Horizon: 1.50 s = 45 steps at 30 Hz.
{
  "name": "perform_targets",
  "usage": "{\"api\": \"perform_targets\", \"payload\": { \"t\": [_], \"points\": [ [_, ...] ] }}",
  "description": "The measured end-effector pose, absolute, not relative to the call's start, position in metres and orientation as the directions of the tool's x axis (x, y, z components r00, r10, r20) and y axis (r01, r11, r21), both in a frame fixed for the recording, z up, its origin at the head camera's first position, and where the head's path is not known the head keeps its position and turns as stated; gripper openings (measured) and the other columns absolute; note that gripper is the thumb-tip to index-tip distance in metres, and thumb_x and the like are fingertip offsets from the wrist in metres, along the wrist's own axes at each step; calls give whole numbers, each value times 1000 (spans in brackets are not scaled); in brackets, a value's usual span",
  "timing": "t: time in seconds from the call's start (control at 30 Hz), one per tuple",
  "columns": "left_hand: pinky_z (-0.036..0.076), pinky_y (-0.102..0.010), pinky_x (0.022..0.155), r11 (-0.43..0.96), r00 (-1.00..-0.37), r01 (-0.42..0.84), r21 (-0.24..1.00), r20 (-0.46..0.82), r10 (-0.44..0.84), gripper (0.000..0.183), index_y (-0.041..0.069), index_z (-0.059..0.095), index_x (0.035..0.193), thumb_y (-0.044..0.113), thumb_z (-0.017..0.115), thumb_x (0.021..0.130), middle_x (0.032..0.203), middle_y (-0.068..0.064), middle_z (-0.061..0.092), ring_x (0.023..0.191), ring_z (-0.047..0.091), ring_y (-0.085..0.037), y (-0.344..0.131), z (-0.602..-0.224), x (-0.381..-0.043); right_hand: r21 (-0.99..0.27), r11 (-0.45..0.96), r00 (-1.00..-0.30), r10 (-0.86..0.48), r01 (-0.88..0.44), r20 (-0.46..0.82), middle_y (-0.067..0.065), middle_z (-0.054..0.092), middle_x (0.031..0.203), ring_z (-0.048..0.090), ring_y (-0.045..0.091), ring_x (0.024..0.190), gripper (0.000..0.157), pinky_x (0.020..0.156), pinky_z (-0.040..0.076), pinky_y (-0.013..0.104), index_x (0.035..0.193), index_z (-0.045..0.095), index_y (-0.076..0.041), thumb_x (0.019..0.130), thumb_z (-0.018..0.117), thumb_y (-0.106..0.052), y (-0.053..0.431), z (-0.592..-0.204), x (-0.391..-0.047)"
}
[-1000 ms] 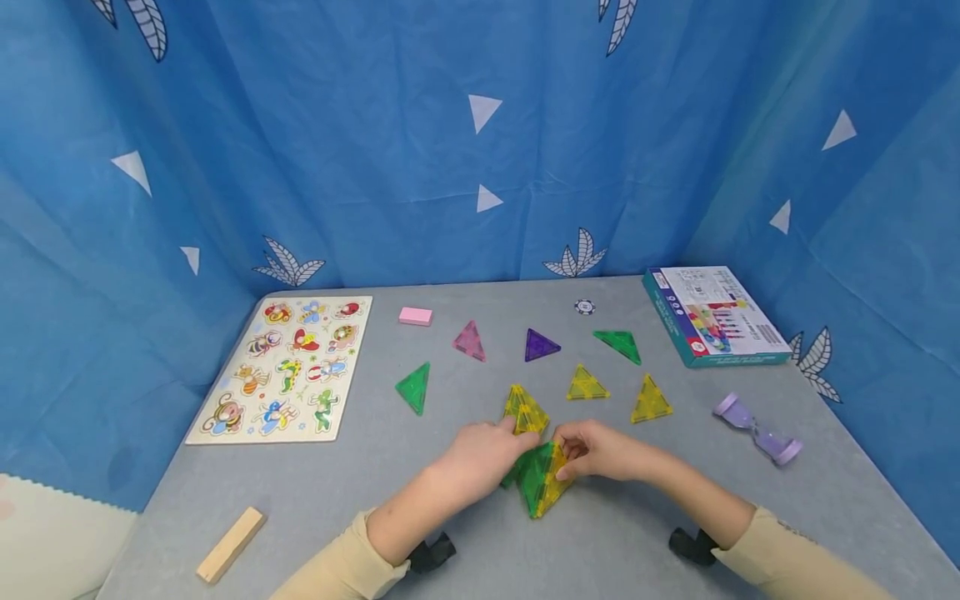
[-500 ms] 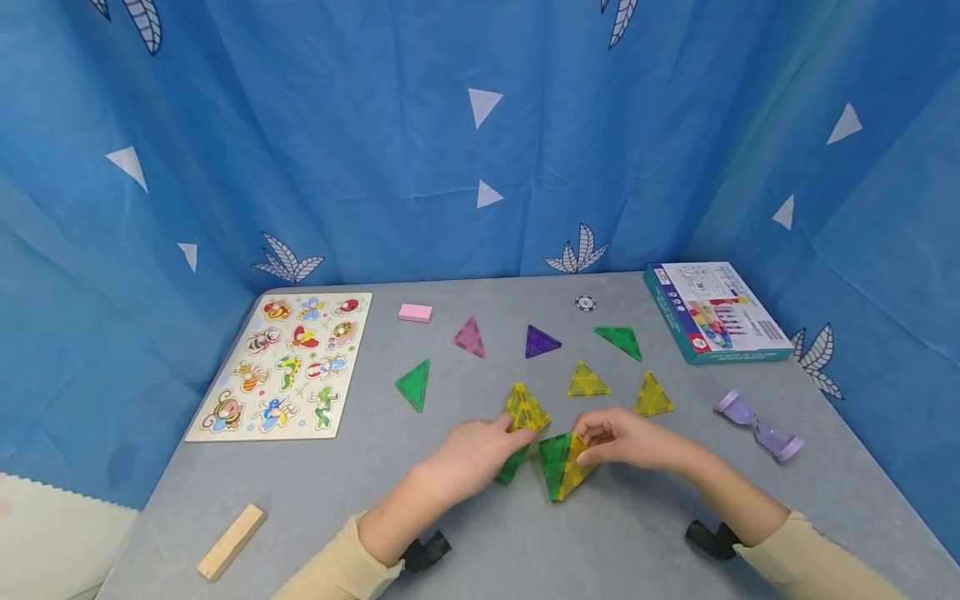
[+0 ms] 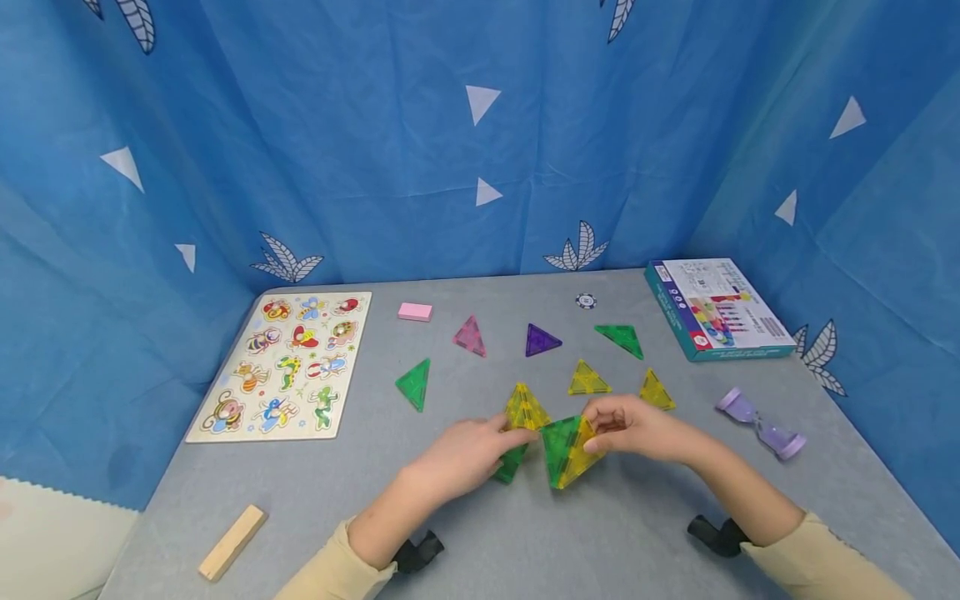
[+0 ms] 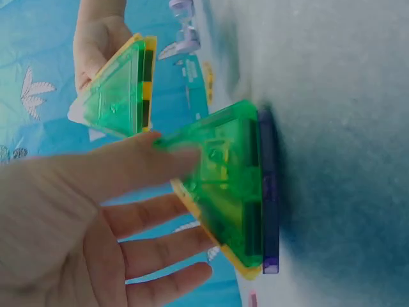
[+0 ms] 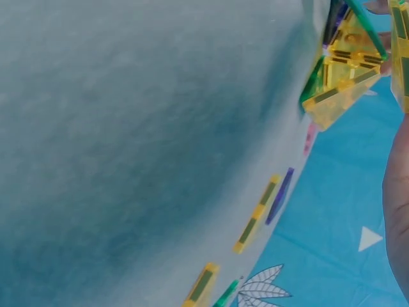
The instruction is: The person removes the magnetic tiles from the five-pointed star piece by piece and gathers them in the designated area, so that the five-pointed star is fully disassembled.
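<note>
The right hand's (image 3: 633, 429) fingers pinch a translucent green-and-yellow plastic pyramid (image 3: 558, 446), raised just beside the left hand (image 3: 463, 454), whose thumb and fingers grip a translucent yellow-and-green plastic structure (image 3: 527, 407) on the grey tabletop (image 3: 615, 542). A second ago the pyramid overlapped that structure in the head view; now it sits farther right, so the two appear unjoined. The left wrist view alone reveals a translucent purple plastic tile (image 4: 271, 192) beneath the structure.
</note>
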<state>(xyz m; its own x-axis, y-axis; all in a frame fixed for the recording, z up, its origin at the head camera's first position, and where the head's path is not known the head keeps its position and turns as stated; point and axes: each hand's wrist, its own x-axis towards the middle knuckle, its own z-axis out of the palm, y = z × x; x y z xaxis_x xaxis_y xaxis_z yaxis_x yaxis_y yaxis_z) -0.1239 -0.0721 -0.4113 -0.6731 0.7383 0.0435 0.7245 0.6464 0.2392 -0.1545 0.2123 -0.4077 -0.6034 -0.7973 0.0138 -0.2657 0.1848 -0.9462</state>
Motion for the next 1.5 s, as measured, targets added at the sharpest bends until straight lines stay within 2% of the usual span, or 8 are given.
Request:
{"api": "perform_targets", "payload": {
  "t": [0.2,0.33,0.6,0.97,1.1,1.23,1.3,1.5],
  "points": [
    [49,-25,80,578,-710,621,529,68,701,29,19,61,119,27,61,91,112,6,62,98,60,-9,-73,-395,-124,-947,175,-592,-806,-270,20,7,53,73,49,20,64,8,57,47,31,97,59,-8,89,63,-8,205,-402,-152],
    [49,-24,82,435,-708,520,735,85,701,29,20,58,118,33,60,92,113,8,60,99,60,-7,-72,-391,-124,-958,136,-568,-823,-251,31,11,56,76,49,29,64,10,57,48,35,99,61,-5,89,62,-6,198,-400,-147],
    [52,-26,76,223,-655,244,944,-9,756,28,19,60,113,19,68,86,113,4,58,93,63,-10,-74,-405,-131,-975,64,-529,-847,-215,61,16,65,88,62,18,73,13,64,53,37,102,61,-3,89,60,-1,193,-402,-139],
    [46,-20,63,119,-525,155,981,-20,851,24,9,58,109,11,67,87,98,0,66,73,56,-4,-67,-415,-133,-980,55,-524,-850,-193,56,10,66,93,64,19,78,14,67,53,40,103,62,-2,89,60,-1,185,-403,-139],
    [44,-19,63,130,-546,173,976,-14,838,20,10,60,104,11,68,85,90,3,65,71,53,-3,-68,-415,-134,-978,35,-521,-850,-207,80,13,64,90,62,19,75,14,65,53,38,103,61,-1,89,59,1,186,-402,-142],
    [39,-19,59,169,-587,212,963,-13,810,16,12,60,97,16,69,85,73,8,51,61,40,-3,-73,-413,-136,-969,40,-541,-835,-244,102,14,56,79,53,14,66,13,58,49,33,100,61,-2,88,60,2,189,-399,-145],
    [34,-19,57,189,-617,236,953,-3,787,16,12,58,94,18,69,85,68,6,41,58,33,-4,-78,-412,-137,-962,61,-567,-817,-266,105,13,55,76,50,13,65,12,57,48,32,99,61,-4,88,60,2,192,-395,-148],
    [39,-21,58,192,-744,234,953,48,667,19,6,59,96,18,69,85,75,4,54,62,44,-6,-99,-412,-145,-959,174,-728,-684,-223,45,12,65,86,61,18,74,10,69,52,34,97,58,-1,89,62,-6,205,-385,-166]
  ]
}}
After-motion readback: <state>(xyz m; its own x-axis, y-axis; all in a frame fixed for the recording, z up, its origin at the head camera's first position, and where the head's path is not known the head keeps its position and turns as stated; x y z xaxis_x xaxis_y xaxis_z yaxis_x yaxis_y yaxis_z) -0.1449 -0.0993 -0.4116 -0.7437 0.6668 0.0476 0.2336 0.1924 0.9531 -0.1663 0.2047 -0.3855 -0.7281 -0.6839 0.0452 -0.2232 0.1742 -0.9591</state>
